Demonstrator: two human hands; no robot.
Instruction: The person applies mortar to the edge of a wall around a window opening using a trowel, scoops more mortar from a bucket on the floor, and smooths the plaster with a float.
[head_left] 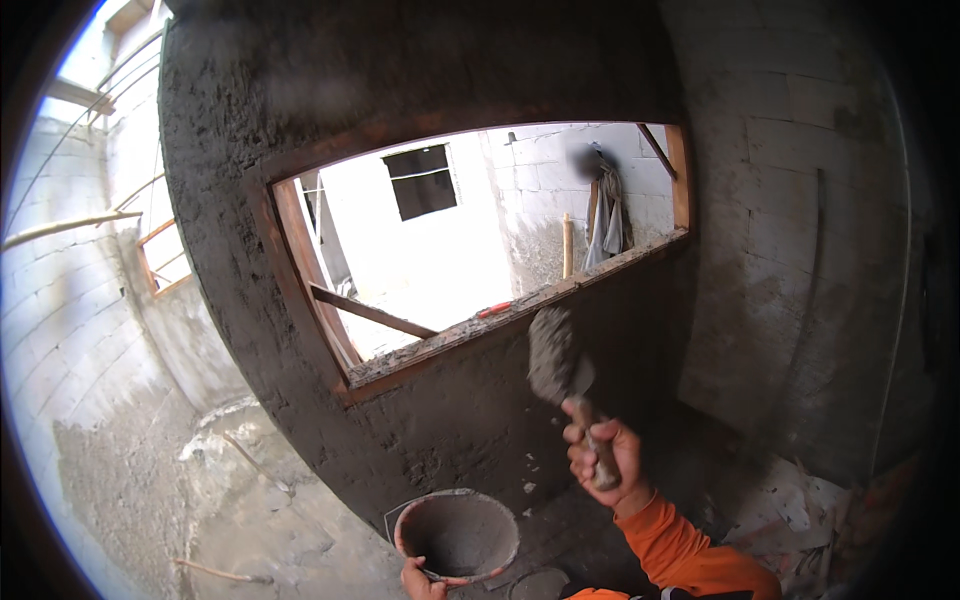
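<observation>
My right hand [610, 462] is wrapped round the wooden handle of a trowel [583, 410], raised in front of the wall below the window opening. A lump of wet grey mortar [550, 350] covers most of the trowel's blade. Low in the view, my left hand [424, 582] grips the near rim of a bucket [457, 535] with a wire handle. The bucket tilts toward the wall, and its inside is smeared grey; how much mortar it holds I cannot tell. An orange sleeve covers my right forearm.
The wall [450, 430] bears rough dark plaster around a wooden window frame [318, 385]. On its sill lies a small red object [494, 310]. Beyond the opening stands a person [603, 215]. Rubble [800, 510] lies at the lower right; bare blockwork [790, 230] rises above it.
</observation>
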